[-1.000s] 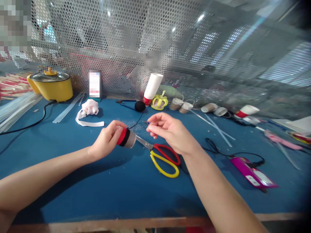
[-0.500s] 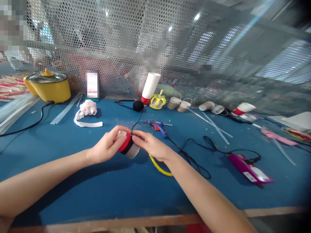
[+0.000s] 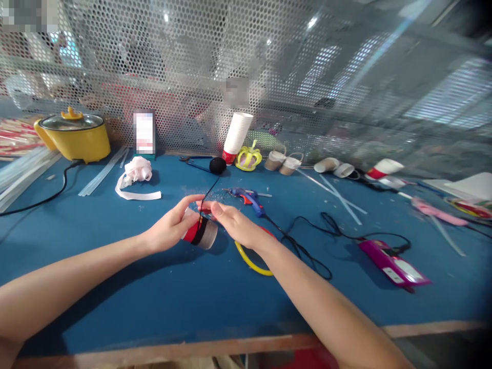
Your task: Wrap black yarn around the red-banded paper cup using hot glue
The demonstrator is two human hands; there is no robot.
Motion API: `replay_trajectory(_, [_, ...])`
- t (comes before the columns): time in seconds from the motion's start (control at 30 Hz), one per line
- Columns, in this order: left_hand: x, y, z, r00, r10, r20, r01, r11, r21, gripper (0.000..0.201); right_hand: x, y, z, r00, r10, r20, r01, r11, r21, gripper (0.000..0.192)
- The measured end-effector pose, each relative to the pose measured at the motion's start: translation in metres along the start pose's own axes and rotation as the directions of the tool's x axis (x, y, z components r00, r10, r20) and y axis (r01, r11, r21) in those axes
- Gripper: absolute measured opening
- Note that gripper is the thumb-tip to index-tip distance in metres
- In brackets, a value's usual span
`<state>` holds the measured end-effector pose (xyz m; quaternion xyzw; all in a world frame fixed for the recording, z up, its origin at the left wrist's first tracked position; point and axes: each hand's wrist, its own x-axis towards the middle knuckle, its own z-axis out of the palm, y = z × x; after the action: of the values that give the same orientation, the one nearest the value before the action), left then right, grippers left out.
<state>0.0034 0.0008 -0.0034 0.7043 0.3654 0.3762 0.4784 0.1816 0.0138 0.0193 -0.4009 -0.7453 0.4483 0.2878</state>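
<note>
My left hand (image 3: 168, 229) is closed round a paper cup (image 3: 209, 234) that lies tilted, its pale end turned to the right. Red and black yarn bands circle the cup. A black strand (image 3: 208, 193) runs from the band up to a black yarn ball (image 3: 218, 165) farther back. My right hand (image 3: 235, 221) is beside the cup, fingers stretched to the left and thumb raised, with its fingertips close to the strand; whether they touch it I cannot tell. Partly under my right forearm is a yellow ring (image 3: 251, 262).
A blue glue gun (image 3: 251, 200) lies behind my right hand, its cord trailing right to a purple power strip (image 3: 392, 263). Crumpled white ribbon (image 3: 138, 170), a yellow pot (image 3: 79, 138), stacked paper cups (image 3: 239, 134) and a yellow crown-shaped piece (image 3: 248, 158) stand along the back.
My right hand has drawn off the cup's upper side, its thumb lifting away. The cup has shifted slightly left in my left hand, and the strand now slants farther left.
</note>
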Motion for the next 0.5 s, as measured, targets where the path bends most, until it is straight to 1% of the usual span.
replay_trajectory(0.07, [-0.001, 0.001, 0.002, 0.998, 0.067, 0.019, -0.068, 0.997, 0.035, 0.039, 0.007, -0.001, 0.000, 0.998, 0.068, -0.006, -0.067, 0.992, 0.102, 0.065])
replay_trajectory(0.13, [-0.001, 0.002, 0.003, 0.992, 0.129, 0.009, -0.129, 0.991, 0.040, 0.031, 0.014, -0.004, 0.001, 0.993, 0.112, 0.024, -0.115, 0.978, 0.173, 0.068])
replay_trajectory(0.2, [-0.001, 0.001, 0.004, 0.988, 0.153, -0.028, -0.151, 0.987, 0.052, 0.021, 0.022, -0.006, 0.003, 0.991, 0.110, 0.077, -0.123, 0.974, 0.191, 0.069])
replay_trajectory(0.23, [-0.001, 0.001, 0.004, 0.989, 0.141, -0.044, -0.138, 0.988, 0.064, 0.018, 0.025, -0.006, 0.004, 0.989, 0.110, 0.097, -0.126, 0.975, 0.183, 0.069])
replay_trajectory(0.3, [0.000, -0.001, 0.003, 0.995, 0.079, -0.057, -0.073, 0.993, 0.091, 0.018, 0.030, -0.007, 0.002, 0.987, 0.133, 0.093, -0.145, 0.980, 0.135, 0.068])
replay_trajectory(0.37, [0.000, -0.003, 0.002, 0.997, 0.014, -0.070, -0.006, 0.993, 0.115, 0.021, 0.029, -0.007, -0.003, 0.987, 0.162, 0.007, -0.162, 0.987, 0.018, 0.063])
replay_trajectory(0.4, [0.000, -0.003, 0.002, 0.997, -0.007, -0.081, 0.018, 0.992, 0.128, 0.021, 0.027, -0.007, -0.006, 0.987, 0.155, -0.047, -0.158, 0.986, -0.062, 0.058])
replay_trajectory(0.47, [0.000, -0.003, 0.001, 0.994, -0.025, -0.102, 0.041, 0.987, 0.158, 0.022, 0.018, -0.008, -0.012, 0.989, 0.088, -0.116, -0.112, 0.971, -0.212, 0.044])
replay_trajectory(0.5, [0.000, -0.003, 0.001, 0.993, -0.025, -0.111, 0.045, 0.983, 0.178, 0.023, 0.013, -0.009, -0.013, 0.992, 0.046, -0.118, -0.076, 0.963, -0.260, 0.036])
